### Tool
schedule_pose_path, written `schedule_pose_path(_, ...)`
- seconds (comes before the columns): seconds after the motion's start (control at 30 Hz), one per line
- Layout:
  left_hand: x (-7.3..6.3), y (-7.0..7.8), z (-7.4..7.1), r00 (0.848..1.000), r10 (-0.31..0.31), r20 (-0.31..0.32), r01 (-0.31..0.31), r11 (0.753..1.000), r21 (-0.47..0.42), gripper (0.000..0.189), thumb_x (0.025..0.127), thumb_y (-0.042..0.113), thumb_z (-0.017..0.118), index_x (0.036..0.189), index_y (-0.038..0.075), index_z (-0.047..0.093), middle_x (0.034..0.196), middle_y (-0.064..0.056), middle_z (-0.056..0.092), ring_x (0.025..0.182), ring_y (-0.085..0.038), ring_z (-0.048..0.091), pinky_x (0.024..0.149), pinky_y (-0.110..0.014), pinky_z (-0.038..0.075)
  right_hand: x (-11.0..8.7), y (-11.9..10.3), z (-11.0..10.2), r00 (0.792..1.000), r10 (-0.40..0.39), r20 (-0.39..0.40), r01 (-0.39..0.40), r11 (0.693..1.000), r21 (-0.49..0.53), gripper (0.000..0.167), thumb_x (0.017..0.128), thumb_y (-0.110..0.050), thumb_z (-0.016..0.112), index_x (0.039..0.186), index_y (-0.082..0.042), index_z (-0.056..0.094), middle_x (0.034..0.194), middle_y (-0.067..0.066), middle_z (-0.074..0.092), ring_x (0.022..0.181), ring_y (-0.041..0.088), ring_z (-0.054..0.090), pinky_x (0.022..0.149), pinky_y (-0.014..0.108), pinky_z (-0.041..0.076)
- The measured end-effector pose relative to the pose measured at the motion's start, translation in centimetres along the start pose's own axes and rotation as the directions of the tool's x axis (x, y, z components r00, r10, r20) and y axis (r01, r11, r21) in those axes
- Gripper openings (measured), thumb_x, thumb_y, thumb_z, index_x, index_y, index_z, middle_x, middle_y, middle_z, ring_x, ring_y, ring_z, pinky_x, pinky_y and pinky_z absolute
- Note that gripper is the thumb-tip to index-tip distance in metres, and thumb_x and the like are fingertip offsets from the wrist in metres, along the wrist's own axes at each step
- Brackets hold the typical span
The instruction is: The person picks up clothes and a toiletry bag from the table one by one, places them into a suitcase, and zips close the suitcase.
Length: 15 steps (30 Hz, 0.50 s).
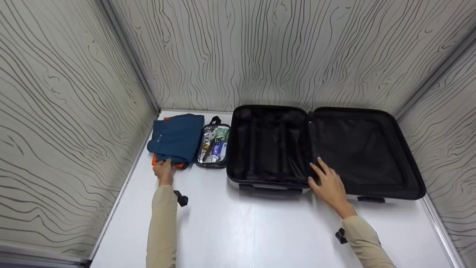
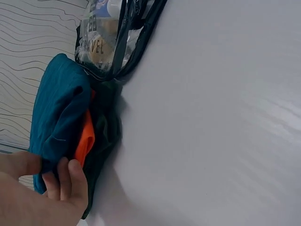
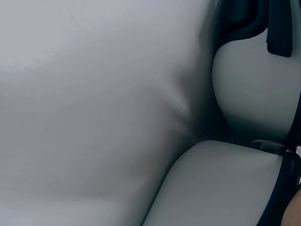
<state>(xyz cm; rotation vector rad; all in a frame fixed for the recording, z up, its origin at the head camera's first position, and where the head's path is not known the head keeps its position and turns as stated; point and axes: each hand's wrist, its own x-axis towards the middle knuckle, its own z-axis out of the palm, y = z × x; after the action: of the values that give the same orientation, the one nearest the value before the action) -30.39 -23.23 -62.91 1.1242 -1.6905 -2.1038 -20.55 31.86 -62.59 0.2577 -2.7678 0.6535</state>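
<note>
A folded blue garment (image 1: 176, 136) tops a stack at the far left, with orange cloth (image 1: 180, 165) showing beneath it. In the left wrist view, dark green cloth (image 2: 106, 122) lies under the orange. My left hand (image 1: 164, 171) pinches the near edge of the blue garment between thumb and fingers. To the right, a black-lined suitcase (image 1: 362, 149) lies spread flat. My right hand (image 1: 330, 186), fingers spread and fairly straight, rests at its near edge beside the hinge. Only a sliver of that hand enters the right wrist view, next to the suitcase's grey shell (image 3: 225, 179).
Between the stack and the suitcase lies a clear toiletry pouch (image 1: 214, 145) with tubes inside and a black loop on top. A carry handle (image 1: 270, 190) sticks out from the suitcase's near side. Patterned walls (image 1: 238, 56) enclose the white table (image 1: 238, 230).
</note>
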Motion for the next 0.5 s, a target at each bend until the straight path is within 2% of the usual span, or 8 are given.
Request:
schedule_pose_path(0.1,0.4,0.0,-0.1,1.000,0.006,0.031,-0.005,1.000,-0.028,0.036,0.100,0.011,0.052,0.130,-0.009,0.050,0.135,-0.023,0.046,0.111,-0.029,0.056,0.088,-0.036,0.054,0.1,-0.1,-0.1,1.000,0.016,0.013,-0.016,1.000,-0.008,0.052,0.095,-0.029,0.062,0.143,-0.011,0.053,0.156,0.015,0.034,0.127,0.046,0.043,0.103,0.062,0.032)
schedule_pose_path(0.17,0.4,0.1,-0.1,0.999,0.010,0.050,-0.007,0.999,-0.053,0.037,0.101,0.015,0.051,0.130,-0.009,0.047,0.136,-0.024,0.044,0.115,-0.031,0.055,0.088,-0.036,0.054,0.1,-0.1,-0.1,1.000,0.021,0.020,-0.021,1.000,-0.013,0.052,0.095,-0.029,0.062,0.144,-0.011,0.053,0.156,0.014,0.034,0.127,0.046,0.043,0.103,0.062,0.032)
schedule_pose_path(0.27,0.1,0.4,0.2,0.996,0.011,0.085,-0.004,0.996,-0.089,0.044,0.102,0.020,0.049,0.136,-0.007,0.039,0.143,-0.024,0.037,0.125,-0.034,0.049,0.095,-0.040,0.051,0.1,-0.1,-0.1,1.000,0.022,0.016,-0.022,1.000,-0.011,0.052,0.095,-0.029,0.062,0.143,-0.011,0.054,0.156,0.014,0.034,0.126,0.046,0.043,0.103,0.061,0.033)
schedule_pose_path(0.33,-0.3,0.6,0.4,0.995,-0.004,0.098,0.013,0.995,-0.094,0.052,0.103,0.021,0.049,0.144,-0.005,0.029,0.149,-0.023,0.030,0.133,-0.036,0.040,0.103,-0.044,0.044,0.1,-0.1,0.0,1.000,0.020,0.009,-0.020,1.000,-0.009,0.052,0.094,-0.028,0.063,0.143,-0.011,0.054,0.156,0.014,0.035,0.126,0.046,0.044,0.103,0.061,0.033)
schedule_pose_path(0.5,-0.6,0.8,1.2,0.997,-0.008,0.081,0.022,0.987,-0.162,0.066,0.098,0.009,0.058,0.150,-0.001,0.020,0.154,-0.020,0.025,0.137,-0.036,0.036,0.105,-0.044,0.041,0.0,0.0,0.0,1.000,0.011,-0.002,-0.011,1.000,-0.014,0.051,0.094,-0.028,0.063,0.142,-0.010,0.055,0.155,0.014,0.036,0.124,0.046,0.045,0.102,0.062,0.033)
